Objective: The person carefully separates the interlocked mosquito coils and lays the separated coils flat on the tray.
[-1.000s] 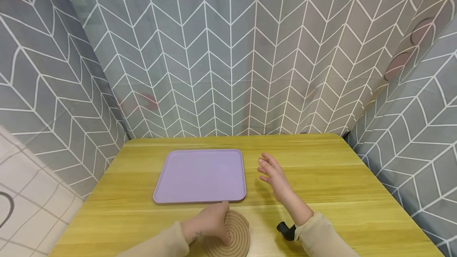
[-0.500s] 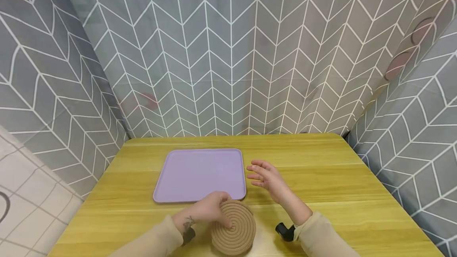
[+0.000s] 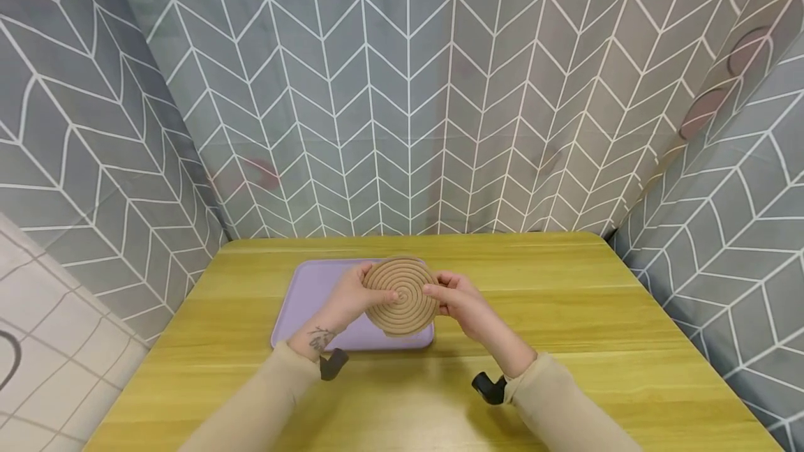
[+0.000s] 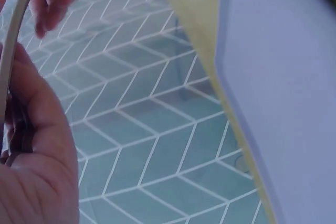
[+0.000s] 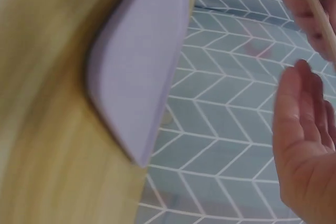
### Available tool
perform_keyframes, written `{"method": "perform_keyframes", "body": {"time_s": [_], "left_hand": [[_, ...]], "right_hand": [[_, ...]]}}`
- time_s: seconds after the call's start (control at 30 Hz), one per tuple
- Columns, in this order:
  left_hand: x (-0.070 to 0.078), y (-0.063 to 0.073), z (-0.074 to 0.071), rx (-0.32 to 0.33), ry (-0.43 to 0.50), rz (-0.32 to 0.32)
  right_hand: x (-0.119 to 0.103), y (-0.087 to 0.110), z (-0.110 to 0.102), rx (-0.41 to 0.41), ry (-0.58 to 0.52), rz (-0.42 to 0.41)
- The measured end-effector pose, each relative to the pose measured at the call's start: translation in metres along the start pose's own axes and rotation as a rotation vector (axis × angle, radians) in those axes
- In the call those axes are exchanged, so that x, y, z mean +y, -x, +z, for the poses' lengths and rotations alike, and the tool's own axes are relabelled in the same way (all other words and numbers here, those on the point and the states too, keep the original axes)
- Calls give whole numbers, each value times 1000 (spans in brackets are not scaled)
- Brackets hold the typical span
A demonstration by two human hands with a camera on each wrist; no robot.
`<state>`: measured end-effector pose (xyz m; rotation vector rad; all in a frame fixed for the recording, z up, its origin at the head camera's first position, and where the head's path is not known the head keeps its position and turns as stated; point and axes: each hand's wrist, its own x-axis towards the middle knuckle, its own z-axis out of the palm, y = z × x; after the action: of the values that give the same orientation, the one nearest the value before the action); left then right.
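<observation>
In the head view my left hand (image 3: 347, 298) holds a tan, round coaster (image 3: 402, 316) coiled like rope, tilted up so its spiral face shows. The left thumb lies across the face and the fingers go behind the left rim. A second rim peeks out along its lower edge. My right hand (image 3: 467, 305) is at the right rim, its thumb over the face. Both wrist views show the coaster (image 4: 13, 40) edge-on; in the right wrist view the fingers of my right hand (image 5: 307, 145) stand apart from its back.
A lilac rectangular tray (image 3: 314, 291) lies behind and below the coaster, partly covered by it and the left hand. The wooden table (image 3: 534, 284) ends at a grey chevron curtain (image 3: 402, 89). Black wrist-worn pieces (image 3: 488, 388) stick out under the sleeves.
My left hand has lifted the coaster from the table's near side, up and forward until it overlaps the tray. My right hand has come in to its right rim.
</observation>
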<state>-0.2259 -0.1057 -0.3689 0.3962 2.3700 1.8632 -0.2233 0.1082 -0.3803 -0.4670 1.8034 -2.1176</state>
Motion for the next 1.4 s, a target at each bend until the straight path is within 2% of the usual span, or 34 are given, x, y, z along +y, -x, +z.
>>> {"method": "perform_keyframes", "body": {"time_s": [0.17, 0.4, 0.63, 0.77, 1.13, 1.23, 1.4], "left_hand": [[5, -12, -2, 115, 36, 23], [0, -19, 3, 148, 67, 35], [0, -21, 9, 209, 68, 40], [2, -22, 13, 249, 64, 63], [4, -22, 22, 361, -25, 118], [3, -22, 23, 398, -53, 125], [0, -23, 24, 454, -74, 128]], "right_hand": [[-8, -13, 10, 166, 51, -56], [-7, -21, 16, 274, 57, -144], [-4, -21, 18, 336, 41, -180], [-2, -21, 20, 372, 45, -211], [5, -22, 28, 451, 164, -346], [7, -22, 31, 457, 182, -350], [2, -15, 39, 422, 241, -370]]}}
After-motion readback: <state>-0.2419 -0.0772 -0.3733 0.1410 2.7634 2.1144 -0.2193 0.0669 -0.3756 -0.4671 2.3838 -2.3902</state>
